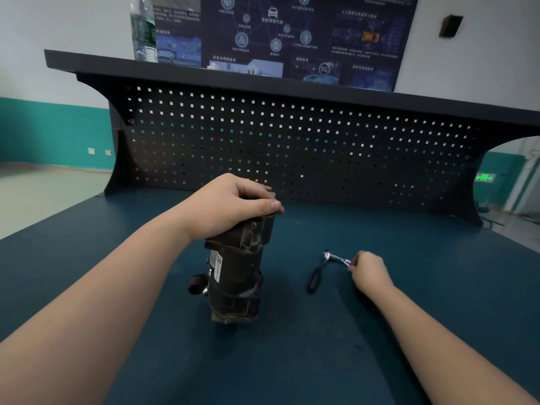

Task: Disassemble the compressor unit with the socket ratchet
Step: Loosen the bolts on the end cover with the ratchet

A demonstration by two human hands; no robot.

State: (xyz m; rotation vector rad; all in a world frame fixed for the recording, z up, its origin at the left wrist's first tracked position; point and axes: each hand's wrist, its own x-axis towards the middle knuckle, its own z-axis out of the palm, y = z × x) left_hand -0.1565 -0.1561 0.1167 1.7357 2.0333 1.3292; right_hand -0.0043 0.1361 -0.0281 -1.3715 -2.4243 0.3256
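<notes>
The compressor unit (236,273), a dark, grimy cylinder with a black knob low on its left side, stands upright in the middle of the blue workbench (409,287). My left hand (233,204) grips its top end, fingers curled over the far edge. To its right lies the socket ratchet (323,268), its black handle pointing toward me and its silver head away. My right hand (369,270) pinches a silver bar sticking out to the right from the ratchet head.
A dark pegboard back panel (292,141) with a shelf on top closes off the far side of the bench. A plastic water bottle (143,27) stands on that shelf at the left. A dark poster hangs on the wall behind.
</notes>
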